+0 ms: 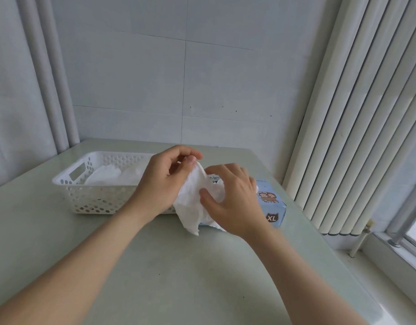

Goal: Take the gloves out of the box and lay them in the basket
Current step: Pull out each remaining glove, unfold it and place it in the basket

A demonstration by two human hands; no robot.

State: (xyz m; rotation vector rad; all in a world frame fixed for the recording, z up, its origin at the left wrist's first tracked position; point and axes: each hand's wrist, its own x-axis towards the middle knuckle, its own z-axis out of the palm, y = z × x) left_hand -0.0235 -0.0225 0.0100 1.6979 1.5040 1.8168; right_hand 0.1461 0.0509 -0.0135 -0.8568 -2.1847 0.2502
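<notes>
- Head view: at the left of the pale green table (155,266) stands a white perforated plastic basket (68,178), rectangular, with a handle slot in its short side.
- Inside the basket lie thin white gloves (103,175), flat on the bottom.
- The left hand (164,181) is raised in front of the right end of the basket. Its thumb and forefinger are closed together and pinch the upper edge of a crumpled thin white glove (190,205).
- This glove hangs between the two hands, outside the basket, and its lower end comes near the table.
- The right hand (235,200) grips the same glove from the right side, with the thumb pressed on it and the fingers curled over it.
- Behind the right hand lies a light blue cardboard box (271,205) with a cartoon picture and the letters XL; the hand hides most of it.
- At the far right hang white vertical blinds (357,113).
</notes>
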